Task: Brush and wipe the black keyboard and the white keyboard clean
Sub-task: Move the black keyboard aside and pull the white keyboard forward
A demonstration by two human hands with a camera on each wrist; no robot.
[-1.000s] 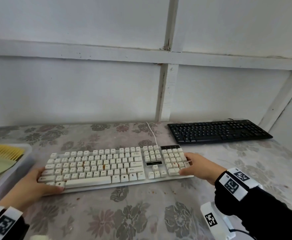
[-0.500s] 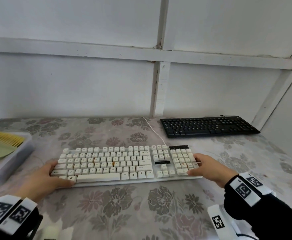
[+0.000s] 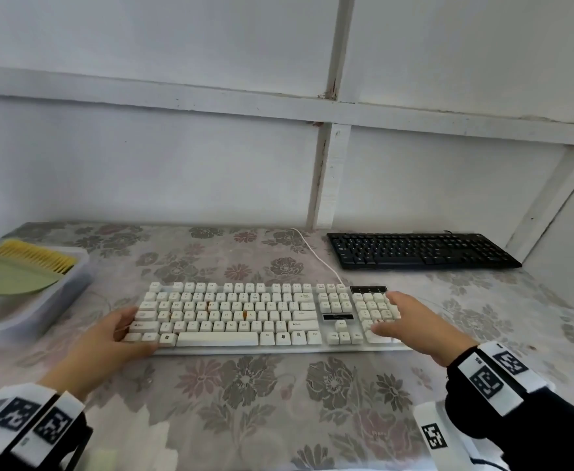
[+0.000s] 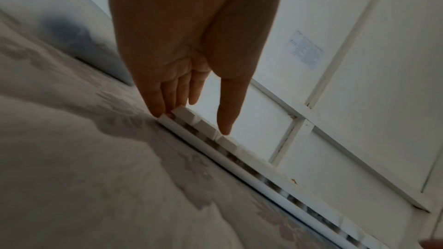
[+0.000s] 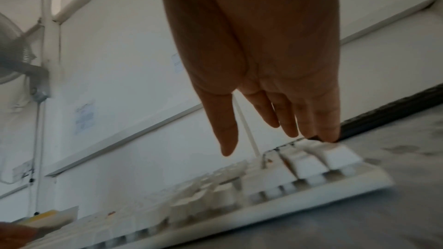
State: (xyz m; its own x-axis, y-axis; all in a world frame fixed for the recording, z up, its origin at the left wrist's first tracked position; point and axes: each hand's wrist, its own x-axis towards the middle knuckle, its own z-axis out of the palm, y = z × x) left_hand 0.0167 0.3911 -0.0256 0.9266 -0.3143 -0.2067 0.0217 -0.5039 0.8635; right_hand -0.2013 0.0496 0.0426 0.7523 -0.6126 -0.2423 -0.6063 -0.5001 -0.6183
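Observation:
The white keyboard (image 3: pixel 265 317) lies flat on the floral tablecloth in front of me, with orange-brown stains between some of its keys. My left hand (image 3: pixel 122 329) is at its left end. In the left wrist view the left hand (image 4: pixel 194 118) has straight fingers touching the white keyboard (image 4: pixel 239 169) at its edge, the thumb over the corner keys. My right hand (image 3: pixel 390 317) lies over the number pad, fingers straight, its outer fingertips touching the keys of the white keyboard (image 5: pixel 287 181). The black keyboard (image 3: pixel 421 251) sits at the back right, near the wall.
A translucent bin (image 3: pixel 57 300) at the left edge holds a green dustpan (image 3: pixel 10 277) and a yellow brush (image 3: pixel 37 258). The white cable (image 3: pixel 316 256) runs from the white keyboard to the wall. A wall fan (image 5: pixel 12 44) is mounted on the wall.
The white keyboard has slid to the right, closer to the black one, and now lies square to the table edge. Both hands stayed at its ends.

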